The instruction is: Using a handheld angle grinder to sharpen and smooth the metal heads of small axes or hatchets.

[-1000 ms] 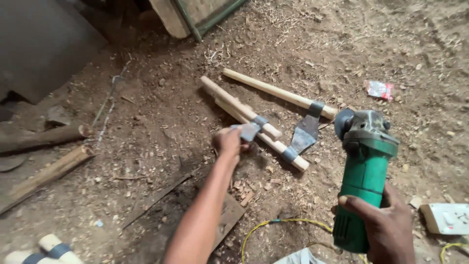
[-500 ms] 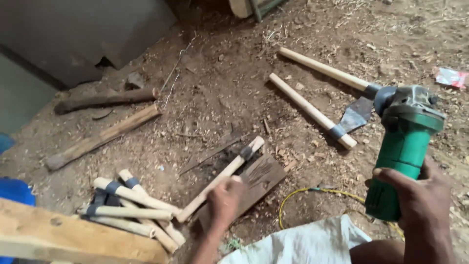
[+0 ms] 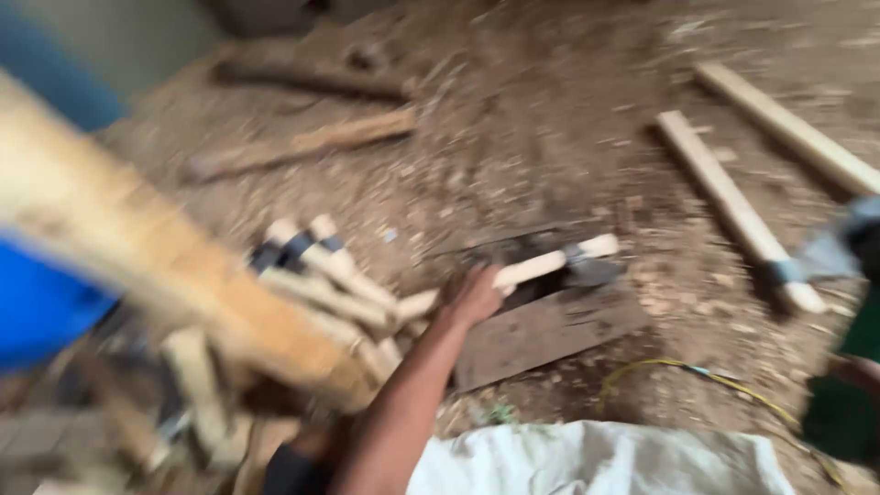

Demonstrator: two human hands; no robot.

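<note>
Gripping axe handle, left hand outstretched.

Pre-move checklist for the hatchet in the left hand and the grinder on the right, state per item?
1. Left hand closed on the wooden handle of the small hatchet: ok.
2. Hatchet head apart from the pile of finished hatchets: ok, it lies over the dark board.
3. Right hand grip on the green grinder: cannot tell, both are cut off at the frame edge.
4. Yellow cable free of the board and hatchet: ok, it lies apart on the ground.
5. Long-handled hatchets out of the left hand's way: ok, off to the right.
6. Sharp view: not ok, heavy motion blur.
</note>
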